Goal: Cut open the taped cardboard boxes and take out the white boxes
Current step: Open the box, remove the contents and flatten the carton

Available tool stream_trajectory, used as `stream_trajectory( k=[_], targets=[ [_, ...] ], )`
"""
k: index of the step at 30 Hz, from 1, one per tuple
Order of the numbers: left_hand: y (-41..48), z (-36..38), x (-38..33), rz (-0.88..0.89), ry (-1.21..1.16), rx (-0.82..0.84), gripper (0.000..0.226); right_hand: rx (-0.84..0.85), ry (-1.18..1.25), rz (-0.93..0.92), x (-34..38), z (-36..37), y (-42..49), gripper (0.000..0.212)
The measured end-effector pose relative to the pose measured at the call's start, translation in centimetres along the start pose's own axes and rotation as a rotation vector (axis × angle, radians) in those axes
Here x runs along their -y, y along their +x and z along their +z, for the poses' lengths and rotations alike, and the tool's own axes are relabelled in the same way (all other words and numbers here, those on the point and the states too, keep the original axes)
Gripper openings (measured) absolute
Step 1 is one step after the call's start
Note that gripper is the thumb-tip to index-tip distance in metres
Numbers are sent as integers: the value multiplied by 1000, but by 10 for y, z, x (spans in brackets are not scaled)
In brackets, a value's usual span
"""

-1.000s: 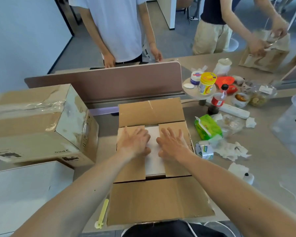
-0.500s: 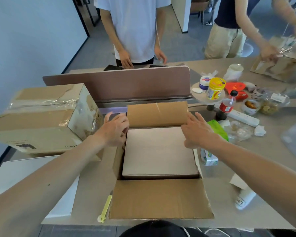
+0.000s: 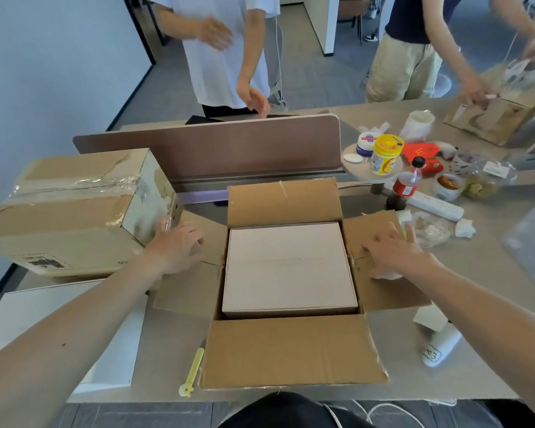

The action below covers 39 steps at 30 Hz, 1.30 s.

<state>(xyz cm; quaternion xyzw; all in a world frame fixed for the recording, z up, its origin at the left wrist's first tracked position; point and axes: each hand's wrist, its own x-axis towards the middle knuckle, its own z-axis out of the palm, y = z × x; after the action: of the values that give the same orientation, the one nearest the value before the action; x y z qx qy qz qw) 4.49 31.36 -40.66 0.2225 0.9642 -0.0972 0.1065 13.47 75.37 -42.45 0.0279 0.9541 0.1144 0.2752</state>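
The left hand and right hand, fingers spread, press the side flaps of the cardboard box flat — clearing the way, I'd say — leaving the white box exposed inside, ready to lift.

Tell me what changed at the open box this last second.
The left hand and right hand moved apart, spreading the brown cardboard side flaps outward; the flat white box inside is now uncovered. The taped brown cardboard box and pale yellow plastic cutter stayed put.
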Motion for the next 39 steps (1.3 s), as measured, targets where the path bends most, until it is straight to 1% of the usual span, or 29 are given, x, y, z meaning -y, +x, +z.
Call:
stream_trajectory(
  k=[1,3,5,6,7,9,11,14,17,19,21,23,24,25,26,28,30,32,35,37,39],
  targets=[
    [-1,5,-3,-27,-6,53,26,-9,57,-5,3,7,-1,55],
    [-3,19,-11,-47,-80,74,38,-59,204,-21,12,21,-1,52],
    [-5,33,-22,-68,-294,83,46,-83,364,-25,23,33,0,51],
    [-6,40,-29,-86,-424,101,48,-68,470,-17,29,37,-1,52],
    [-7,45,-36,-113,-528,118,50,-52,579,-11,33,40,-1,53],
    [-8,53,-47,-173,-650,112,48,-59,729,-10,37,48,0,54],
    [-8,59,-55,-229,-750,74,43,-89,806,-19,38,55,-2,59],
    [-9,68,-62,-288,-857,40,44,-113,887,-21,40,58,-9,65],
    [-9,71,-66,-321,-892,30,45,-127,887,-11,43,54,-13,66],
    [-9,70,-67,-335,-873,7,43,-132,890,-7,43,46,-18,64],
    [-11,66,-69,-336,-832,-54,37,-144,892,6,46,38,-24,60],
    [-13,58,-75,-322,-773,-149,34,-168,888,16,53,30,-32,59],
    [-14,53,-80,-310,-750,-181,34,-186,886,14,58,28,-36,59],
    [-15,47,-87,-303,-745,-179,37,-200,890,14,64,26,-40,58],
    [-17,42,-95,-303,-760,-141,40,-209,893,23,70,25,-44,58],
    [-19,37,-109,-324,-784,-5,47,-224,868,66,82,25,-52,57],
    [-22,38,-116,-331,-740,73,55,-259,846,99,90,26,-59,56],
    [-24,39,-118,-346,-727,83,60,-246,859,109,93,28,-65,55],
    [-24,38,-121,-354,-747,108,66,-114,846,140,93,32,-68,56],
    [-23,35,-123,-346,-750,136,69,-68,852,162,93,33,-68,57],
    [-21,34,-123,-348,-758,156,70,-42,855,166,93,31,-68,52]
  ],
)
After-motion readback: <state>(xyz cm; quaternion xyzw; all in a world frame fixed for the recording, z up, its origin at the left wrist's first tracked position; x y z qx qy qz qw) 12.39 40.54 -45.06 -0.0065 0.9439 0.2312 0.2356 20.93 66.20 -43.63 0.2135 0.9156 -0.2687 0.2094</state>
